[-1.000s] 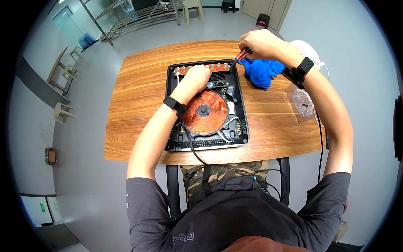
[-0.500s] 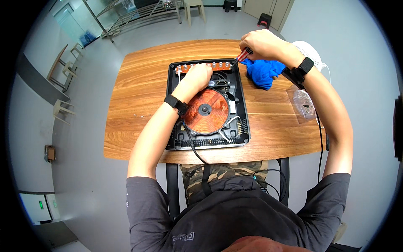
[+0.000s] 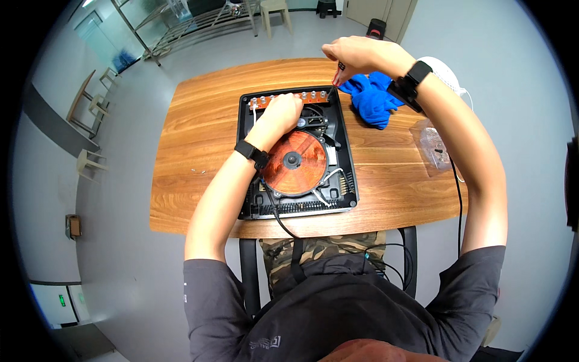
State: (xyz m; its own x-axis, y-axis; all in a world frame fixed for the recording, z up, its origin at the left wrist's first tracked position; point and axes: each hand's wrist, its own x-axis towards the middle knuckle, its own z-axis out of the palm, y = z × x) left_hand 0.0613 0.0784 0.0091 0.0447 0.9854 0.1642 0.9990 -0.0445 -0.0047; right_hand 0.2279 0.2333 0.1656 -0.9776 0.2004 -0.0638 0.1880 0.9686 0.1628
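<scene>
An opened induction cooker [image 3: 348, 151] lies on the table, its black housing showing a round copper coil [image 3: 304, 163] in the near half. Along the far edge runs a narrow orange circuit board [image 3: 312, 96] with a row of round silvery parts. My left hand [image 3: 284, 113] is closed at the middle of this board; its fingertips are partly hidden. Above the housing's far right corner, my right hand [image 3: 357, 55] grips a screwdriver [image 3: 335, 82] with a red patterned handle. The screwdriver points down at the board's right end, but its tip is too small to tell contact.
A crumpled blue cloth [image 3: 373, 102] lies right of the cooker, and a clear plastic container [image 3: 435, 148] sits near the table's right edge. Two tiny light pieces [image 3: 203, 171] rest on the wooden table [image 3: 199, 133] at left. A black cable [image 3: 282, 221] hangs over the front edge.
My right hand has shifted slightly left and turned, bringing the screwdriver more upright over the board's right end. The left hand stays on the board.
</scene>
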